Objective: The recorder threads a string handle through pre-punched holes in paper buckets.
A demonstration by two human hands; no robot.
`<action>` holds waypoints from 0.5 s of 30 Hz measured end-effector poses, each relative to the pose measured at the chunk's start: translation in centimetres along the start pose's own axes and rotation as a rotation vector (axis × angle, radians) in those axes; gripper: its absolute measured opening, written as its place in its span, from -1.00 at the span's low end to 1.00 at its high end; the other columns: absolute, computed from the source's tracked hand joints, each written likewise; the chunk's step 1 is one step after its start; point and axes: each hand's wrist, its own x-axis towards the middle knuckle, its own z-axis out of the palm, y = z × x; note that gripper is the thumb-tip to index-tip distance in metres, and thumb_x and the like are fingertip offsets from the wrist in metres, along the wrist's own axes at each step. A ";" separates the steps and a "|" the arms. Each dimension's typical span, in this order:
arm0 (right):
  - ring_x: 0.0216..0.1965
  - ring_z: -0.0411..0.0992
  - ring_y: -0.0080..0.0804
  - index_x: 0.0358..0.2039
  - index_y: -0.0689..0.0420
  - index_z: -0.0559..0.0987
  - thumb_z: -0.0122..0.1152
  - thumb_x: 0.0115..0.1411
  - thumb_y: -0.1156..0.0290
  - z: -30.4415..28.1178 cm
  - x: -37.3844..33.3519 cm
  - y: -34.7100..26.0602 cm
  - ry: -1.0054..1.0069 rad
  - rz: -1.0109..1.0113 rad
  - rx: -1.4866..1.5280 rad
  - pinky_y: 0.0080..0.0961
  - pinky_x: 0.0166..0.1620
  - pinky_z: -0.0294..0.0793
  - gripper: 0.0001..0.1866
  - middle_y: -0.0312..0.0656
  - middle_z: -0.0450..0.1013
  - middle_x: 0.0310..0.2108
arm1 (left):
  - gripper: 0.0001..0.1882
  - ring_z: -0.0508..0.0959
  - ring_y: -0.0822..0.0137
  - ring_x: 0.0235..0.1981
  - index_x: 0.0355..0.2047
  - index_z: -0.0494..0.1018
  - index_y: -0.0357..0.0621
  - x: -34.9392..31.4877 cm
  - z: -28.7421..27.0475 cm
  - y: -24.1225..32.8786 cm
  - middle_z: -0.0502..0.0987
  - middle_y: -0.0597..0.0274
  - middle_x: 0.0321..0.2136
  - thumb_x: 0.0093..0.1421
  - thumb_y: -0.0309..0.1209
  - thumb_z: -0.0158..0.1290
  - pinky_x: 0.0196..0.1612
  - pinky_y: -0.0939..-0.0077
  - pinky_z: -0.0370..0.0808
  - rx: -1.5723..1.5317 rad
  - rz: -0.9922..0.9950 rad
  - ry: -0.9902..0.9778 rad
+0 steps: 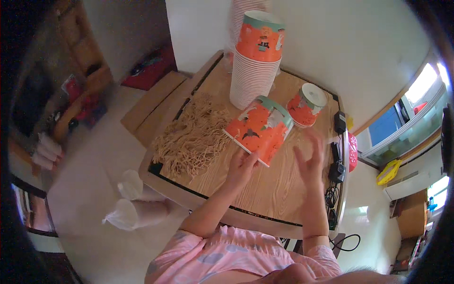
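An orange paper bucket with a teal base band and bat pictures is tilted above the table, its rim toward me. My left hand grips it by the rim. Beside it on the right, my right hand is raised with fingers spread, holding nothing. Just beyond, a smaller upside-down stack of orange paper buckets stands on the table. A tall stack of the same buckets, upside down with many white rims showing, rises behind. To the left lies a heap of tan twisted cords.
The wood-grain table stands against a white wall. Black power adapters and coiled cables line its right edge. Another tall stack of buckets is at the back. White-wrapped rolls lie on the floor at the left, near a flat cardboard box.
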 end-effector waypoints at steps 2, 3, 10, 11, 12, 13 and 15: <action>0.04 0.23 -0.22 -0.06 0.12 0.37 0.26 -0.06 0.49 -1.6 2.4 -0.6 0.018 0.044 -0.047 -0.34 0.03 0.23 -0.50 -0.13 0.33 -0.09 | -0.77 0.35 0.61 -0.51 -0.21 0.35 -0.19 -0.1 -0.3 -0.6 0.42 0.39 -0.46 0.20 -0.33 -0.08 -0.46 0.69 0.33 0.002 0.064 -0.041; 0.04 0.23 -0.22 -0.06 0.12 0.37 0.26 -0.06 0.49 -1.9 2.7 0.1 0.017 0.033 -0.046 -0.34 0.03 0.23 -0.50 -0.13 0.33 -0.09 | -0.77 0.34 0.61 -0.52 -0.20 0.35 -0.20 0.1 -0.7 -0.9 0.41 0.40 -0.47 0.20 -0.33 -0.09 -0.47 0.68 0.32 0.076 0.137 -0.102; -0.23 0.36 -0.58 -0.25 0.13 0.44 0.21 0.00 0.53 -1.5 2.9 4.3 -0.502 0.340 0.480 -0.54 -0.09 0.31 -0.74 -0.34 0.43 -0.32 | -0.75 0.31 0.63 -0.51 -0.16 0.34 -0.20 0.2 -2.0 -0.8 0.39 0.41 -0.51 0.22 -0.34 -0.12 -0.44 0.68 0.29 0.261 0.215 -0.208; -0.26 0.36 -0.60 -0.31 0.13 0.43 0.19 0.00 0.55 -1.6 3.1 3.6 -0.489 0.365 0.559 -0.57 -0.13 0.32 -0.79 -0.35 0.42 -0.34 | -0.75 0.31 0.63 -0.51 -0.16 0.34 -0.20 0.3 -1.9 -0.6 0.39 0.41 -0.51 0.22 -0.34 -0.12 -0.44 0.68 0.29 0.258 0.219 -0.206; -0.29 0.36 -0.62 -0.36 0.13 0.42 0.16 0.01 0.57 -1.6 3.3 3.2 -0.474 0.389 0.637 -0.61 -0.16 0.33 -0.83 -0.35 0.41 -0.36 | -0.73 0.30 0.63 -0.52 -0.12 0.31 -0.19 0.6 -1.7 -0.2 0.38 0.41 -0.51 0.21 -0.35 -0.09 -0.44 0.69 0.29 0.209 0.282 -0.198; -0.29 0.36 -0.62 -0.36 0.13 0.42 0.16 0.01 0.57 -1.6 3.5 3.6 -0.477 0.385 0.634 -0.61 -0.16 0.33 -0.83 -0.35 0.41 -0.36 | -0.70 0.30 0.63 -0.53 -0.07 0.28 -0.18 0.8 -1.5 0.2 0.38 0.42 -0.52 0.20 -0.37 -0.07 -0.44 0.70 0.28 0.161 0.346 -0.190; -0.31 0.36 -0.62 -0.36 0.13 0.42 0.11 0.03 0.60 -2.0 4.5 4.0 -0.366 0.423 0.807 -0.64 -0.19 0.33 -0.86 -0.37 0.40 -0.36 | -0.64 0.32 0.61 -0.50 -0.03 0.23 -0.14 1.1 -1.5 1.5 0.39 0.41 -0.48 0.17 -0.36 -0.03 -0.41 0.68 0.31 0.080 0.312 -0.145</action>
